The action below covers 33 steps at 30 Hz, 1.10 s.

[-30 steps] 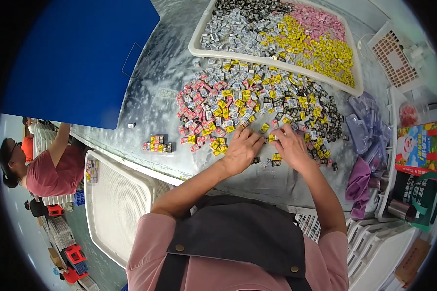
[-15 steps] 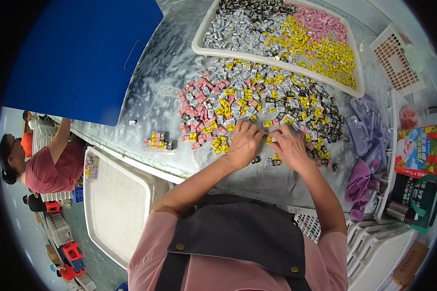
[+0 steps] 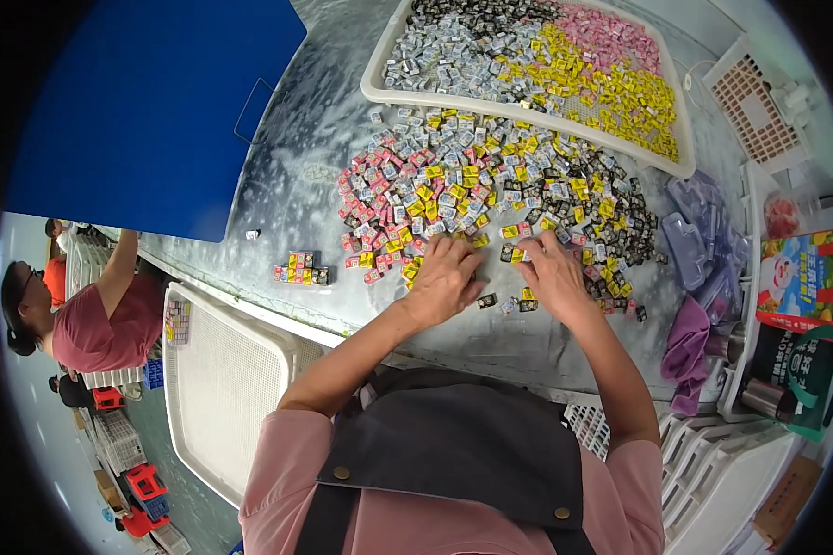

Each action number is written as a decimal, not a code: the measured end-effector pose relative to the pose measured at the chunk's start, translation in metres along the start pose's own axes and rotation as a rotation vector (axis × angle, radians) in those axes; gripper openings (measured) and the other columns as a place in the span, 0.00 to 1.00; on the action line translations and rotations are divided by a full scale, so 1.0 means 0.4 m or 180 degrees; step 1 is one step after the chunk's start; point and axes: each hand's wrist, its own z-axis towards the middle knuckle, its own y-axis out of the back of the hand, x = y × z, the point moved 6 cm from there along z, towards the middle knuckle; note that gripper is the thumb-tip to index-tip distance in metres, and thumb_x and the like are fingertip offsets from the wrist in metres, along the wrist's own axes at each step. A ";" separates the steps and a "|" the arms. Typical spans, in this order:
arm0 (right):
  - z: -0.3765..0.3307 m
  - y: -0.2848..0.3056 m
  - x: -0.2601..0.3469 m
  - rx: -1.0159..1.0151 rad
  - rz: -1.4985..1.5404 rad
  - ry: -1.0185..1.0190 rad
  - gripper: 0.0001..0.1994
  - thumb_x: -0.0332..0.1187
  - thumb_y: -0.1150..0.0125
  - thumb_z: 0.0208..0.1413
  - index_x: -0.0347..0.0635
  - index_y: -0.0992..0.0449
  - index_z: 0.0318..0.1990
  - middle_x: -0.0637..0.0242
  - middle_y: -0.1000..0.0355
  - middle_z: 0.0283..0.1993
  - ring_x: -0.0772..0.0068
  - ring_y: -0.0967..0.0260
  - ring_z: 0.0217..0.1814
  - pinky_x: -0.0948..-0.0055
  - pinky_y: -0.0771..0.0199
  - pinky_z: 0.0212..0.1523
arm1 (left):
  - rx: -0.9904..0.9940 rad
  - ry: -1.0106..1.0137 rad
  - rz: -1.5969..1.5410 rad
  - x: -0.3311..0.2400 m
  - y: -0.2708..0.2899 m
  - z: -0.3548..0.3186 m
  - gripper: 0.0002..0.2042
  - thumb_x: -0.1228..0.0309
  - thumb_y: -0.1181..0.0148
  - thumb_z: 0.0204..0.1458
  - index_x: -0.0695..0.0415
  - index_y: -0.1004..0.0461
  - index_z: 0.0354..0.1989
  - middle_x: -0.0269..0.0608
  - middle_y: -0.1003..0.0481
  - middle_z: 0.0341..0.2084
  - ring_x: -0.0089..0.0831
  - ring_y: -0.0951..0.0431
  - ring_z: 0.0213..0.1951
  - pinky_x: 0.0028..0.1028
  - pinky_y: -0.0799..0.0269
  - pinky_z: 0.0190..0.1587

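Observation:
Many small box-shaped pieces (image 3: 453,180) in pink, yellow, white and black lie in a loose heap on the grey table. My left hand (image 3: 444,282) is at the near edge of the heap, fingers bent and drawn together; whatever sits under its fingertips is hidden. To its right, my right hand (image 3: 560,277) has thumb and forefinger closed at a small yellow-and-black piece (image 3: 511,252). A few stray dark pieces (image 3: 487,302) lie between the hands, nearer to me. Farther left stands a small stacked block of joined pieces (image 3: 301,268).
A white tray (image 3: 453,100) of sorted pieces stands behind the heap. A blue board (image 3: 148,111) covers the far left. Purple plastic and cloth (image 3: 685,342) lie at right, beside a white bin (image 3: 750,185). A co-worker (image 3: 106,319) and an empty-looking white tray (image 3: 222,379) are at left.
My left hand has drawn back toward me and slightly left, apart from the right hand. My right hand has shifted only slightly; a yellow-and-black piece now shows at its fingertips.

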 end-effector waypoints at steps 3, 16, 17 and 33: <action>0.010 -0.006 0.004 0.0059 -0.0035 -0.0105 0.14 0.32 0.35 0.58 0.41 0.25 0.50 0.55 0.34 0.47 0.47 0.26 0.44 0.53 0.26 0.42 | 0.0097 0.0105 0.0258 0.029 0.001 -0.014 0.18 0.70 0.32 0.48 0.60 0.23 0.48 0.45 0.29 0.42 0.45 0.31 0.47 0.41 0.37 0.54; 0.004 0.007 0.003 0.0022 0.0094 -0.0127 0.15 0.30 0.34 0.56 0.40 0.26 0.51 0.55 0.34 0.49 0.45 0.27 0.46 0.53 0.26 0.44 | 0.0001 -0.0221 0.0309 -0.012 -0.034 0.029 0.20 0.72 0.36 0.48 0.61 0.24 0.52 0.45 0.26 0.42 0.43 0.29 0.46 0.41 0.37 0.54; 0.005 0.009 0.004 0.0077 0.0173 -0.0161 0.16 0.30 0.34 0.56 0.40 0.26 0.51 0.55 0.34 0.50 0.45 0.27 0.46 0.53 0.26 0.45 | -0.0006 -0.0224 0.0306 -0.011 -0.041 0.038 0.20 0.72 0.36 0.48 0.61 0.24 0.52 0.45 0.26 0.42 0.43 0.29 0.46 0.41 0.37 0.54; 0.037 -0.004 0.072 -0.0257 -0.0327 0.0510 0.15 0.34 0.30 0.50 0.45 0.22 0.46 0.58 0.34 0.45 0.53 0.33 0.52 0.57 0.28 0.50 | -0.0097 -0.0047 0.0094 0.032 -0.019 0.044 0.20 0.71 0.32 0.48 0.60 0.24 0.51 0.44 0.28 0.42 0.44 0.29 0.45 0.40 0.35 0.51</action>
